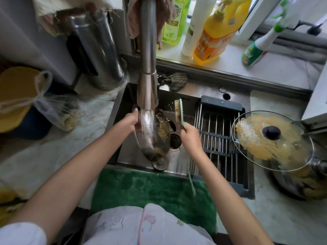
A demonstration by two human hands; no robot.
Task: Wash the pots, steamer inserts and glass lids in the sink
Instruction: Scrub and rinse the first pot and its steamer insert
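My left hand [130,122] grips the upper rim of a glass lid [155,138], which stands tilted on edge in the steel sink [178,160] under running water from the tap [148,89]. Food scraps cling to the lid. My right hand [189,134] holds a green-handled scrubbing brush [180,111] upright just right of the lid, apart from the glass. A second glass lid [272,140], smeared with orange residue and topped by a black knob, lies on a steel pot [300,181] on the counter at right.
A wire drying rack [221,138] spans the sink's right half. Detergent bottles [212,32] line the windowsill. A steel canister [100,50] and a plastic bag [53,110] sit on the left counter. A drain strainer [175,140] lies behind the lid. A green mat [141,188] hangs over the front edge.
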